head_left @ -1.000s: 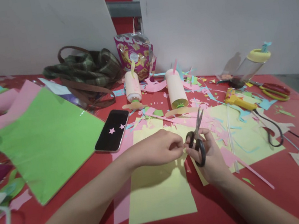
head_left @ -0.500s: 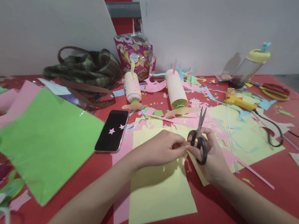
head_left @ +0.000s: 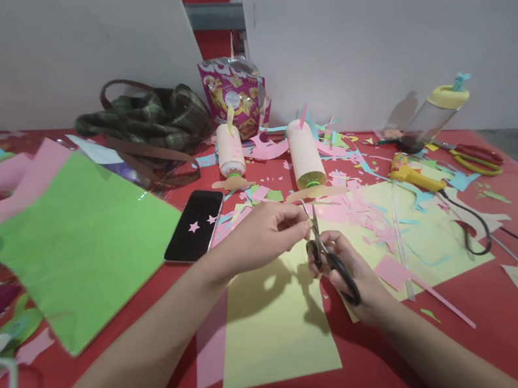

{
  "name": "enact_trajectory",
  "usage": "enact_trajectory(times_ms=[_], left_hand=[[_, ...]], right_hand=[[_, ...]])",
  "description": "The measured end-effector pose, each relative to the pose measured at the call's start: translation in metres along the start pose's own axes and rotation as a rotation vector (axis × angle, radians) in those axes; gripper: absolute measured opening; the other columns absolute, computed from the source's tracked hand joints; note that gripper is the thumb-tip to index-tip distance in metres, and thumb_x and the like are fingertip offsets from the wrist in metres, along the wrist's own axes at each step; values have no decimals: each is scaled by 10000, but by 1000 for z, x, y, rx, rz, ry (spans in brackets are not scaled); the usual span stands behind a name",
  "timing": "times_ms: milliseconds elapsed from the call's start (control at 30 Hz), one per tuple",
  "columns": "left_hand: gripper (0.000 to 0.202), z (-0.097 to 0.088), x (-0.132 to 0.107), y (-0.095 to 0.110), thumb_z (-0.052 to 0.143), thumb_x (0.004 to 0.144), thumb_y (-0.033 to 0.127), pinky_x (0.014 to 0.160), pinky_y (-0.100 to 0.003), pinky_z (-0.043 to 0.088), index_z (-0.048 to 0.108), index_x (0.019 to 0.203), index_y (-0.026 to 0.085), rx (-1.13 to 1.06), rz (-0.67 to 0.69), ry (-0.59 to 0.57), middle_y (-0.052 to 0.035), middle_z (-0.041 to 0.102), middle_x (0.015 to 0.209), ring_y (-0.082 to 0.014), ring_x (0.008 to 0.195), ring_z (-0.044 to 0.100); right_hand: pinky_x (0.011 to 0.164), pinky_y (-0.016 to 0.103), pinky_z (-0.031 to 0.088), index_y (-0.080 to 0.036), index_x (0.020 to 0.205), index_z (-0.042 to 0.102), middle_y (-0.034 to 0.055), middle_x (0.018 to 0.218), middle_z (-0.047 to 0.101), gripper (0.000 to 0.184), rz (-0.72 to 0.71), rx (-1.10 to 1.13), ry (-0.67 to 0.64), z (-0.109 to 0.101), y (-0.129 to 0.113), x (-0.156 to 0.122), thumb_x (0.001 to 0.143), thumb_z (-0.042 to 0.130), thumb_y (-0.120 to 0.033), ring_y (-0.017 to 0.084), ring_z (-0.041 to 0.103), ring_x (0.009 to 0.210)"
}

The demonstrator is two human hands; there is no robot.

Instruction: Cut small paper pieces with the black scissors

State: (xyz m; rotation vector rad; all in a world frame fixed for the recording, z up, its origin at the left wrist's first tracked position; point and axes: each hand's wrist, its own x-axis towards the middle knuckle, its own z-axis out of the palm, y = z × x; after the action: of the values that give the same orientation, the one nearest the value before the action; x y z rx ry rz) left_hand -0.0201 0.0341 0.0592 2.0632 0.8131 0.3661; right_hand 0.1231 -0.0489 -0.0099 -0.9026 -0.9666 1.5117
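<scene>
My right hand (head_left: 350,265) grips black-handled scissors (head_left: 339,273), their blades parted and pointing up and away. Just left of the blades, my left hand (head_left: 273,234) pinches a tiny yellow paper piece (head_left: 311,223), mostly covered by the fingertips. Below both hands lies a yellow paper sheet (head_left: 277,336), overlapping a pink sheet (head_left: 212,347). Two small pink paper stars rest on a dark phone (head_left: 196,231) left of my left hand. Beyond the hands are a larger paper-wrapped bottle (head_left: 304,153) and a smaller one (head_left: 230,149).
A green sheet (head_left: 88,242) spreads across the left. Rightward lie a yellow glue gun (head_left: 415,174) with a black cord, red-and-yellow scissors (head_left: 474,158) and a tilted clear bottle (head_left: 437,114). Paper scraps litter the back, near a snack bag (head_left: 236,95) and a plaid bag (head_left: 151,116).
My left hand has risen slightly and shifted left. The scissors have turned from being held folded against my right hand to blades parted beside my left fingertips.
</scene>
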Motion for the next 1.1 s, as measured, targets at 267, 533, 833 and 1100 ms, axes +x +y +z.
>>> enact_trajectory(times_ms=[267, 533, 833, 1100], left_hand=[[192, 1, 0, -1, 355, 744, 205, 505, -187, 287, 454, 594, 139, -2, 14, -19, 40, 406, 564, -68, 530, 393], [195, 2, 0, -3, 356, 739, 202, 489, -183, 293, 467, 593, 136, -83, -12, -48, 40, 415, 556, -66, 517, 400], [209, 3, 0, -2, 355, 738, 209, 488, -185, 311, 469, 579, 134, -108, -49, -45, 33, 439, 550, -69, 514, 419], [202, 6, 1, -5, 356, 734, 192, 484, -187, 311, 481, 585, 138, -136, -48, -25, 36, 454, 558, -66, 516, 425]], right_hand=[[604, 277, 328, -257, 860, 392, 12, 779, 431, 417, -6, 14, -37, 0, -3, -1, 574, 619, -460, 151, 404, 666], [603, 268, 329, -257, 857, 395, 6, 772, 429, 414, 2, 24, -46, 0, -2, -1, 573, 627, -449, 146, 402, 666], [591, 280, 334, -261, 861, 393, 12, 762, 424, 420, -2, -16, -39, 0, -3, -2, 573, 609, -476, 157, 400, 660], [600, 276, 340, -260, 865, 395, 9, 761, 431, 406, -2, -1, -44, 1, -2, -2, 585, 609, -462, 149, 406, 657]])
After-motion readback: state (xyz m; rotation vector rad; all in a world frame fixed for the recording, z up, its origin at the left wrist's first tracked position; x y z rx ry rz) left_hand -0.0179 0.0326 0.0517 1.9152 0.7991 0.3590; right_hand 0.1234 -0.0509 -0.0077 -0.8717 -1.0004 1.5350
